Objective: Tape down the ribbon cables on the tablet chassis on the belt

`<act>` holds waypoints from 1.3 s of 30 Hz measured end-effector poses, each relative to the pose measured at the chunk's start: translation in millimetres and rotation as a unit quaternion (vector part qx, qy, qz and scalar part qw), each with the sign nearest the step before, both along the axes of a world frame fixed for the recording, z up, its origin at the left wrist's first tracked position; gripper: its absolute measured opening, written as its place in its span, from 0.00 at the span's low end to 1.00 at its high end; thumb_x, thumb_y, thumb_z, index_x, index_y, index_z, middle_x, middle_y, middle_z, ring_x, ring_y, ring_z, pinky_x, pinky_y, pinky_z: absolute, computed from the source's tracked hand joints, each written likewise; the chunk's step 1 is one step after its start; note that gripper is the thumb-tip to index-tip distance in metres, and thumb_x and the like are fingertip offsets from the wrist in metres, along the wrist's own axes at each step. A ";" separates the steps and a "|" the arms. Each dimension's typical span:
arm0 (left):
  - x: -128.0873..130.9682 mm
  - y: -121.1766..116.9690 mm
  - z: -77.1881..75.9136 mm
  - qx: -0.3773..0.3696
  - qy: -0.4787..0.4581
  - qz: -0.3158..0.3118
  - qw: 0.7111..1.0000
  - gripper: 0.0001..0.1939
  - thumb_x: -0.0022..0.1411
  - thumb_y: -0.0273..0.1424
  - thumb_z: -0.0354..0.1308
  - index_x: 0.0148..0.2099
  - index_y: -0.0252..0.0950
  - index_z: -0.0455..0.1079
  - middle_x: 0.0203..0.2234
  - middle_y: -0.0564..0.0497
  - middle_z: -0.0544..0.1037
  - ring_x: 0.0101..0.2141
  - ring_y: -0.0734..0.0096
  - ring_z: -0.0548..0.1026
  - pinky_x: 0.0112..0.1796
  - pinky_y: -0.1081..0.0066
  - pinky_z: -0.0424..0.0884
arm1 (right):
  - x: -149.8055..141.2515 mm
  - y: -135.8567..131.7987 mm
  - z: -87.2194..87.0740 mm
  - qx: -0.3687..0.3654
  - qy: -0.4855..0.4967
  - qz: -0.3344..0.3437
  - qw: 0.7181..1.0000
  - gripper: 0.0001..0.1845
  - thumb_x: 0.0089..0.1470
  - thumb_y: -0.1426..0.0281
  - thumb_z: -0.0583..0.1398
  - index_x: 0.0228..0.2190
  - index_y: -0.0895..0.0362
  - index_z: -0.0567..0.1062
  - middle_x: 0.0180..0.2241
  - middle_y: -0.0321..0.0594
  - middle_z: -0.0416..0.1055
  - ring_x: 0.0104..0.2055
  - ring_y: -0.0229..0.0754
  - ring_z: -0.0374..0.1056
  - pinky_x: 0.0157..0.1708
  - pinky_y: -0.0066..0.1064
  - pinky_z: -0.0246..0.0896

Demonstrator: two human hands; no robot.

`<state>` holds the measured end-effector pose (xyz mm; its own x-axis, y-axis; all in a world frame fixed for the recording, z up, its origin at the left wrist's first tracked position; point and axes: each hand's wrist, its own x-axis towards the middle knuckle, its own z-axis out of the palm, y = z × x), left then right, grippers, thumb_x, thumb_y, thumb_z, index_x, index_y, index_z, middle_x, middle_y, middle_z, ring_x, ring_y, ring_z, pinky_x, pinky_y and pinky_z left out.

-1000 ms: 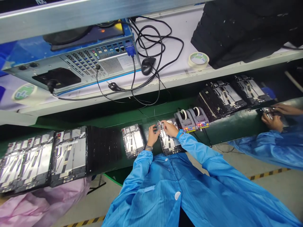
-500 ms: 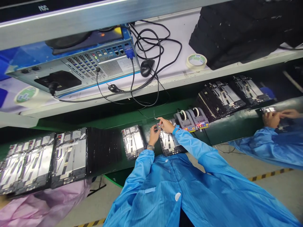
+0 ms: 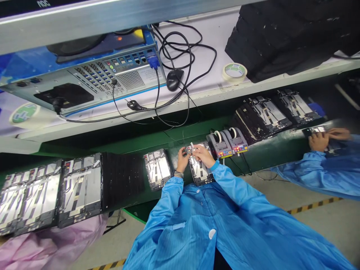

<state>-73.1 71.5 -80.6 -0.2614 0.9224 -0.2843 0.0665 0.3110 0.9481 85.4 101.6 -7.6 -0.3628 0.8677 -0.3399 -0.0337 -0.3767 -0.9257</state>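
A small metal part (image 3: 189, 150) sits clamped between our left fingers (image 3: 182, 154) and right fingers (image 3: 196, 150), just above a tablet frame (image 3: 200, 171) on the green surface (image 3: 270, 153) at lower centre, with the grey floor (image 3: 323, 225) beyond.

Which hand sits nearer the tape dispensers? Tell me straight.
Right. The right hand is close beside the tape dispensers, not touching them; the left hand is farther, past the right hand.

Computer gear on the shelf, tape on the belt
A computer case (image 3: 92, 71) sits upper left on the white shelf (image 3: 208, 30), with a black mouse (image 3: 174, 80) beside it; two tape dispensers (image 3: 227, 144) stand right of center.
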 end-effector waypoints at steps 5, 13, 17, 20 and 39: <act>2.5 -2.2 5.1 0.035 0.024 0.004 0.999 0.30 0.60 0.29 0.63 0.63 0.46 0.61 0.64 0.44 0.62 0.60 0.60 0.69 0.54 0.61 0.71 | -6.8 -34.6 -5.1 -0.197 0.206 -0.057 0.957 0.26 0.48 0.64 0.68 0.48 0.55 0.70 0.31 0.36 0.74 0.23 0.34 0.62 0.22 0.26 0.50; 3.0 -4.8 14.0 0.056 0.083 -0.021 0.995 0.23 0.62 0.30 0.62 0.59 0.46 0.67 0.66 0.45 0.57 0.63 0.58 0.65 0.58 0.58 0.67 | -11.5 -31.0 -11.1 -0.223 0.236 -0.078 0.943 0.20 0.48 0.66 0.67 0.44 0.55 0.72 0.32 0.38 0.76 0.25 0.36 0.65 0.25 0.28 0.54; 2.4 -3.6 17.9 0.062 0.101 -0.039 0.992 0.16 0.63 0.29 0.60 0.54 0.45 0.71 0.64 0.45 0.58 0.67 0.56 0.59 0.60 0.57 0.65 | -12.9 -28.6 -8.2 -0.231 0.230 -0.074 0.943 0.16 0.52 0.62 0.66 0.41 0.55 0.73 0.33 0.38 0.76 0.25 0.36 0.64 0.25 0.28 0.54; 1.5 -2.8 18.9 0.079 0.125 -0.056 0.987 0.11 0.64 0.28 0.59 0.49 0.44 0.74 0.63 0.45 0.60 0.67 0.56 0.59 0.64 0.54 0.60 | -13.2 -24.8 -6.6 -0.245 0.232 -0.067 0.939 0.13 0.55 0.62 0.65 0.40 0.56 0.74 0.33 0.39 0.75 0.25 0.36 0.63 0.26 0.28 0.55; -2.6 -0.9 20.5 0.055 0.214 -0.082 0.972 0.10 0.65 0.32 0.60 0.49 0.46 0.76 0.66 0.47 0.62 0.67 0.50 0.59 0.65 0.45 0.54 | 13.0 -7.2 3.4 0.362 -0.543 0.299 0.696 0.34 0.60 0.76 0.54 0.67 0.54 0.64 0.45 0.54 0.75 0.44 0.52 0.72 0.44 0.39 0.64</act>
